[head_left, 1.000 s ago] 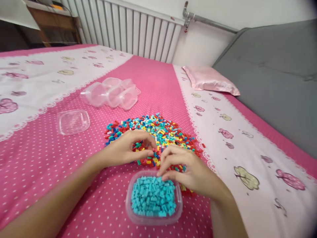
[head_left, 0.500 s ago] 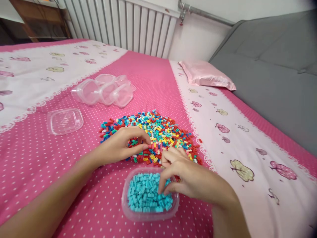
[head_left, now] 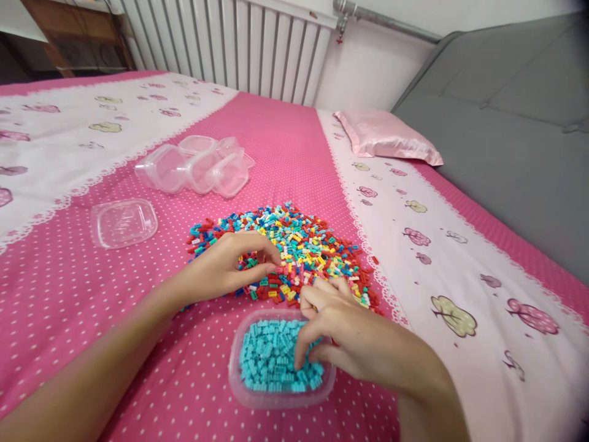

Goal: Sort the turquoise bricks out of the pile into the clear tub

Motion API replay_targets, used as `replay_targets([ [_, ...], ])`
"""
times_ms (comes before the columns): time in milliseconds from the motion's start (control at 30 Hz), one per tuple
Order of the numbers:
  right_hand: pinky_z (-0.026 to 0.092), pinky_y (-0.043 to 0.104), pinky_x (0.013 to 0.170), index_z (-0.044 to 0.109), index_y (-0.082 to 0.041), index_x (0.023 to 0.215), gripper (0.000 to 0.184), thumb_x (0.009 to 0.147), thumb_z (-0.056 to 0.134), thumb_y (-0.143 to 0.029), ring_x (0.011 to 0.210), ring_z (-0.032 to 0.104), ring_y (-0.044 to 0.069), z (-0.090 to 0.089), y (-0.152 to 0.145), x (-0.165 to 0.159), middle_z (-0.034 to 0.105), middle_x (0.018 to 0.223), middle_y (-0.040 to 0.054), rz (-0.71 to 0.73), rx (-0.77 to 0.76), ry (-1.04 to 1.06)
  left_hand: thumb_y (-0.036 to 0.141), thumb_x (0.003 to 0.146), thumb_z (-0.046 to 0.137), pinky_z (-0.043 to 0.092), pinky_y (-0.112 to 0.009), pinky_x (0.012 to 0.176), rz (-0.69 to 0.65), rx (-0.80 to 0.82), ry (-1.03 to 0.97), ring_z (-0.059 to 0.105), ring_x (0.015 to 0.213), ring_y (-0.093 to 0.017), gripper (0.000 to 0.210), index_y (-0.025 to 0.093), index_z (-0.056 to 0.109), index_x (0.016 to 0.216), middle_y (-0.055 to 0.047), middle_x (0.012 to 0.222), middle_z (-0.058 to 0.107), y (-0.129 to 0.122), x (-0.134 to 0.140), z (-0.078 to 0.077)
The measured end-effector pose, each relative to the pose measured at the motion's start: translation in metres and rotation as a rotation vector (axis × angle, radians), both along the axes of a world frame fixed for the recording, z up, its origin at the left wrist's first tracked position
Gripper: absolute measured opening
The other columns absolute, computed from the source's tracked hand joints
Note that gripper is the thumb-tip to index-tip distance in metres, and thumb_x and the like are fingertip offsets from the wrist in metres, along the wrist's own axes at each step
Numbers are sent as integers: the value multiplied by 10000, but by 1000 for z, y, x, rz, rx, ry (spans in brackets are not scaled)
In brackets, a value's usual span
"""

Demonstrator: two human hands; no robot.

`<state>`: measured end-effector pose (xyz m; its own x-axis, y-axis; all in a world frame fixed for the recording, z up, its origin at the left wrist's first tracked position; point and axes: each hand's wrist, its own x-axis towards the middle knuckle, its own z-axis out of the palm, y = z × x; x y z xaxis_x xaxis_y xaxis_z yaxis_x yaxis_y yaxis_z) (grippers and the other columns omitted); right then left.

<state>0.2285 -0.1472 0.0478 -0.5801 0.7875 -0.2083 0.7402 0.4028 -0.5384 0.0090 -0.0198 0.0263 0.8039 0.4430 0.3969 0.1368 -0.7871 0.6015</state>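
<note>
A heap of small toy building bricks (head_left: 304, 236) in many colours lies on the bedspread. My left hand (head_left: 234, 264) rests over the heap's near left side, its thumb and fingertips close together at the bricks; whatever may be between them is hidden. Nearer to me stands a clear plastic container (head_left: 237, 383) with light blue bricks (head_left: 271, 356) inside. Above its right side is my right hand (head_left: 340, 331), fingers bent. The index finger and thumb point down at the blue bricks with a small gap between their tips, and no brick shows there.
Several clear plastic containers (head_left: 197, 166) lie together beyond the heap on the left. A clear lid (head_left: 124, 224) lies flat in front of them. A pink pillow (head_left: 386, 135) is at the far right, beside a grey padded headboard (head_left: 506, 123). A white radiator (head_left: 230, 49) stands behind the bed.
My right index finger and thumb have parted slightly over the blue bricks. The left hand has stayed almost where it was; the whole view has shifted a little.
</note>
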Motion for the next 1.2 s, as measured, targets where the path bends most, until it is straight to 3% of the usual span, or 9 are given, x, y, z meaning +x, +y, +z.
replay_targets([
  [333,239,426,975,773,-285,786,96,798,850,-230,1015,483,213,-7,-2,-3,542,946,-12,-42,28,1,254,952,601,530,-263,788,26,-10,6,694,848,-149,118,183,695,949,-32,917,750,0,-1,-1],
  [500,231,447,972,786,-306,781,117,854,795,-215,1004,485,219,-4,-4,-5,558,938,-7,-44,20,-14,241,953,589,524,-249,763,64,-15,3,685,819,-138,128,179,700,944,-20,888,744,1,-4,-1],
  [633,231,468,965,785,-328,793,139,888,759,-230,1010,484,238,-5,-5,-5,564,943,2,-46,16,-23,244,937,598,501,-243,729,283,-21,-48,666,770,-132,129,169,693,894,-8,838,734,6,-9,-1],
  [733,234,467,961,771,-328,801,93,837,814,-254,1011,487,244,-9,-4,-4,567,954,-2,-22,20,-14,259,929,584,482,-265,718,475,2,-39,653,745,-146,145,162,688,901,-13,816,727,14,-14,-4],
  [800,238,459,951,763,-319,776,102,785,860,-291,998,490,241,-11,-4,-5,569,946,-8,-11,24,-9,277,927,579,470,-285,730,537,52,11,649,757,-161,158,166,690,907,-18,816,722,17,-17,-6],
  [1033,234,464,947,761,-301,727,125,757,882,-289,970,495,232,-12,-1,-8,571,902,-11,-41,11,-39,245,950,583,426,-336,809,398,203,307,628,861,-203,131,199,705,943,-26,874,720,18,-18,-17],
  [1200,244,446,936,758,-291,718,138,755,884,-246,937,503,211,-10,1,-7,566,876,-20,-39,-13,-28,209,991,513,401,-384,852,448,280,437,599,970,-257,211,194,724,1001,-82,1020,716,19,-19,-20],
])
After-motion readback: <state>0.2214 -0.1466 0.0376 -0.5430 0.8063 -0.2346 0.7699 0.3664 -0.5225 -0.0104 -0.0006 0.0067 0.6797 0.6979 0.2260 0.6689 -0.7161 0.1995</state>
